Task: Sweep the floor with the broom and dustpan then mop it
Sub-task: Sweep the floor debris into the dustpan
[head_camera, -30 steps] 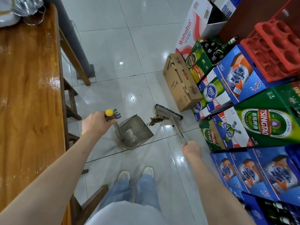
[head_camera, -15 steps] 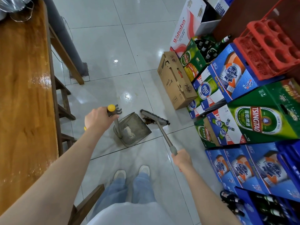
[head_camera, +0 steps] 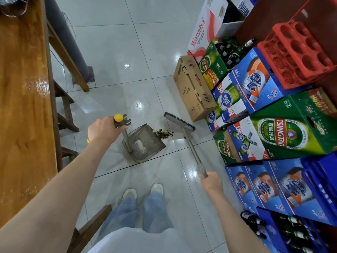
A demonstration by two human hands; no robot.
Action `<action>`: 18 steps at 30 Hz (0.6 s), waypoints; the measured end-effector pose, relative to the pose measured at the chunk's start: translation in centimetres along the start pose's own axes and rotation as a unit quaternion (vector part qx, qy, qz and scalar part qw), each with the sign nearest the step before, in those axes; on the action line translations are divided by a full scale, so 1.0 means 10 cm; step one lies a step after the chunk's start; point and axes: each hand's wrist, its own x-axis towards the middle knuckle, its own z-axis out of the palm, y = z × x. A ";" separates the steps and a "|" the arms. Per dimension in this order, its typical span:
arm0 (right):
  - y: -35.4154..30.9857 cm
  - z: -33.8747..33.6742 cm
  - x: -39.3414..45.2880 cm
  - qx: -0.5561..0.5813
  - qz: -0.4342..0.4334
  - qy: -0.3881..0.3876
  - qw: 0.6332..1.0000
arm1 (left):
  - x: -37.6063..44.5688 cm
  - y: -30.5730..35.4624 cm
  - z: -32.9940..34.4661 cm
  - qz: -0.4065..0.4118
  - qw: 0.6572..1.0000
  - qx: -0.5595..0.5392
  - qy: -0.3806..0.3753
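While the sweeping half of the job is plainly the step in hand, w/ no mop anywhere in view, the person stands over a small heap of dark debris [head_camera: 164,133] lying on the pale tile floor [head_camera: 116,52] just at the open lip of the dustpan [head_camera: 144,143]. Left hand [head_camera: 102,129] is wrapped round the top of the dustpan's upright handle, just under its yellow knob, holding the pan flat on the tile. Right hand [head_camera: 211,181] is closed on the grey grip end of the broom [head_camera: 179,121], whose head sits on the floor just beyond the heap, on the far side from the pan. To my eye the next move is a short pull of the bristles toward the pan so the heap rides over the lip; it wants the pan edge kept pressed down, else bits slip under. Mopping prob. comes well after. Count: 1 broom, 1 dustpan, 1 debris heap, 2 hands, 2 white shoes. Round about: 1 brown cardboard box [head_camera: 193,88] on the floor near the broom head, stacked beer cases to the right (too many & overlapping to count surely), 1 red bottle crate [head_camera: 295,52] on top, a wooden table [head_camera: 21,88] to the left.
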 end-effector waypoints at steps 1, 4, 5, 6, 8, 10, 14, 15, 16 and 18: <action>0.00 -0.03 0.04 0.001 0.002 0.003 1.000 | 0.00 0.00 0.00 -0.003 1.000 0.000 0.001; 0.00 -0.10 0.20 0.012 0.012 0.011 1.000 | 0.00 -0.02 0.01 -0.010 1.000 0.005 0.004; -0.01 -0.11 0.24 0.016 0.015 0.013 1.000 | 0.00 -0.02 0.00 -0.010 1.000 0.007 0.004; -0.01 -0.12 0.28 0.021 0.020 0.014 0.999 | 0.00 -0.02 0.00 -0.011 1.000 0.007 0.004; -0.02 -0.15 0.35 0.030 0.033 0.012 0.999 | 0.01 -0.03 0.00 -0.011 1.000 0.010 0.005; -0.01 -0.16 0.41 0.036 0.046 0.000 0.998 | 0.01 -0.05 0.00 -0.012 1.000 0.010 0.005; -0.03 -0.10 0.41 0.059 0.072 -0.024 0.995 | 0.00 -0.06 0.00 -0.012 1.000 0.007 0.004; -0.06 -0.08 0.38 0.068 0.075 -0.026 0.995 | 0.00 -0.05 0.00 -0.012 1.000 0.006 0.005; -0.09 -0.04 0.35 0.078 0.078 -0.029 0.993 | 0.00 -0.05 -0.01 -0.011 1.000 0.005 0.006; -0.19 0.05 0.27 0.100 0.082 -0.039 0.991 | -0.01 -0.04 -0.02 -0.011 1.000 0.004 0.006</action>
